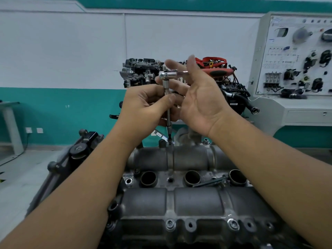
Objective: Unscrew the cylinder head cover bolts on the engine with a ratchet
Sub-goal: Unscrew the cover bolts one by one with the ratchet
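Note:
The grey cylinder head cover (194, 202) fills the lower middle of the view. A chrome ratchet (168, 74) with a red and black handle (220, 72) stands on a long extension bar (168, 119), whose tip sits on a bolt (170, 141) at the cover's far edge. My left hand (147, 103) pinches the extension bar between thumb and fingers. With fingers spread and mostly straight, my right hand (199, 97) has its palm toward me against the ratchet's shank. A loose bolt (209, 182) lies on the cover near the right spark plug hole.
Three round plug holes (192, 177) run across the cover, and bolts (170, 224) sit along its near edge. Another engine (143, 72) stands behind on a stand. A white training panel (296, 56) is at the right. A black bracket (79, 150) juts up at the left.

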`<state>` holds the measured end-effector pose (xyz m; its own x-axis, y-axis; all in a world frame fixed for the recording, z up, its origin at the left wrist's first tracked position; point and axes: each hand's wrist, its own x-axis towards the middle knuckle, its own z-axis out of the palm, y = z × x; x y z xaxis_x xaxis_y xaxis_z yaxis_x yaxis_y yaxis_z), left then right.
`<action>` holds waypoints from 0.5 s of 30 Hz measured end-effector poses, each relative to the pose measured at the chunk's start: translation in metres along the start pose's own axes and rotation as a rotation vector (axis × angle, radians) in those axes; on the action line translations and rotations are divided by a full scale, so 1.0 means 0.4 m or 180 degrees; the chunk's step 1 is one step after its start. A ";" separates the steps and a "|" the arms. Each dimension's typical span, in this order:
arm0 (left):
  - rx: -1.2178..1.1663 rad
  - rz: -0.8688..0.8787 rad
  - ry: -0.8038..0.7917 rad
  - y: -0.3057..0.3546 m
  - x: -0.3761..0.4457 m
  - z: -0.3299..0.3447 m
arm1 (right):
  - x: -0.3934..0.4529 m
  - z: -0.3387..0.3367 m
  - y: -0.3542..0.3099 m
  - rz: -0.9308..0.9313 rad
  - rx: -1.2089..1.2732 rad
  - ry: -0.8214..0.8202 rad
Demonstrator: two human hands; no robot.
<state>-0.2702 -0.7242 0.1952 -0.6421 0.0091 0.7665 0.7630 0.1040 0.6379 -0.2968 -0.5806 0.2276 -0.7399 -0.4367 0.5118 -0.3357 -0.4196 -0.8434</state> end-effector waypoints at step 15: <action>0.0103 0.0260 0.0273 -0.009 0.000 -0.005 | -0.007 0.004 0.007 -0.0231 -0.0048 -0.0389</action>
<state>-0.2729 -0.7267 0.1929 -0.5683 -0.0662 0.8202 0.8088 0.1385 0.5716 -0.2948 -0.5820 0.2243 -0.6370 -0.4997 0.5869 -0.3952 -0.4421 -0.8052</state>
